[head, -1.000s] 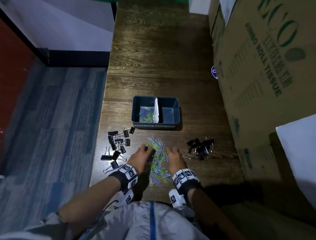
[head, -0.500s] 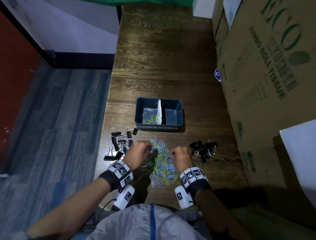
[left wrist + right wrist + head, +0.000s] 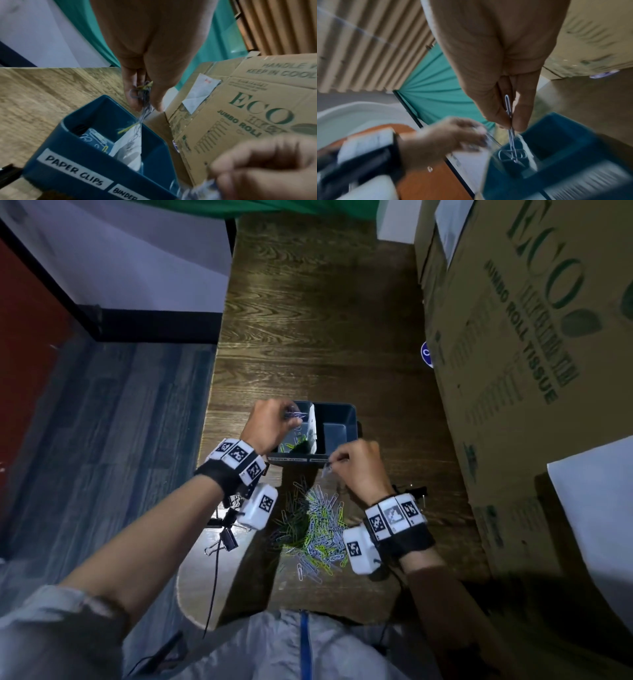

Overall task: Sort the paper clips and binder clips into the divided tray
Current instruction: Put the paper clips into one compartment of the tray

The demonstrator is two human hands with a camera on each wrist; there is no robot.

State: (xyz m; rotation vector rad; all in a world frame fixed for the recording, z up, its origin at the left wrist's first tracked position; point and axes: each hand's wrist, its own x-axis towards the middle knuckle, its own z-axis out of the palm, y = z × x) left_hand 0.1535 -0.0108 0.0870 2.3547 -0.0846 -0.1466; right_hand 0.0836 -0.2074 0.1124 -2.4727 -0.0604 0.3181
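Observation:
A blue divided tray [image 3: 337, 405] stands on the wooden table, with a white divider [image 3: 311, 422] and several paper clips in its left compartment labelled PAPER CLIPS [image 3: 73, 171]. My left hand [image 3: 291, 415] pinches a bunch of paper clips [image 3: 144, 94] above that compartment. My right hand [image 3: 334, 463] pinches a few linked paper clips [image 3: 511, 135] that dangle at the tray's front edge, near the divider. The loose pile of green and pale paper clips [image 3: 315, 525] lies on the table between my wrists. The right compartment [image 3: 337, 436] looks bare.
Black binder clips [image 3: 227, 539] lie left of the pile, partly under my left wrist. More binder clips [image 3: 416, 491] show behind my right wrist. A big cardboard box [image 3: 513, 354] walls off the right side. The table's left edge [image 3: 209, 405] drops to the floor.
Both hands have lifted off the pile with paper clips pinched and moved forward to the tray, the left over the left compartment and the right to the front edge.

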